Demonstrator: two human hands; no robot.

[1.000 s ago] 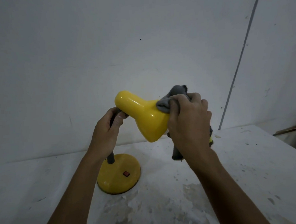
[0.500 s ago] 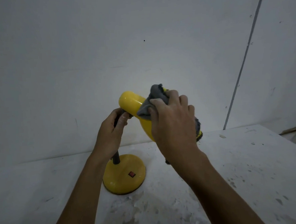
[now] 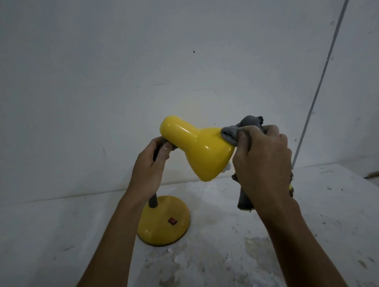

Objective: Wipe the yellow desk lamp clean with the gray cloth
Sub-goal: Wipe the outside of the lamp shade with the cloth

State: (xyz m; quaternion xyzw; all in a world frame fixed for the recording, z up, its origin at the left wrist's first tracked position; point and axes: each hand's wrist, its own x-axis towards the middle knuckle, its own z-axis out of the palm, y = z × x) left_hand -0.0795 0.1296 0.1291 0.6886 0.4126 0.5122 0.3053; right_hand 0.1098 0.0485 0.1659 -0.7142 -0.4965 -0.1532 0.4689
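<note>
Left hand (image 3: 149, 170) on yellow lamp (image 3: 197, 147) — right hand (image 3: 262, 158) with gray cloth (image 3: 247, 123)

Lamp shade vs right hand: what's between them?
Head view: the gray cloth, gripped by the right hand, lies between that hand and the lamp shade, touching the shade's wide end.

- A white table (image 3: 323, 235), stained and flaked, lay below the fingers (image 3: 272, 131) of the right hand (image 3: 263, 161).
- A white wall (image 3: 113, 70) rose behind them.
- A thin grey line (image 3: 320, 77) slanted up it, right of them.
</note>
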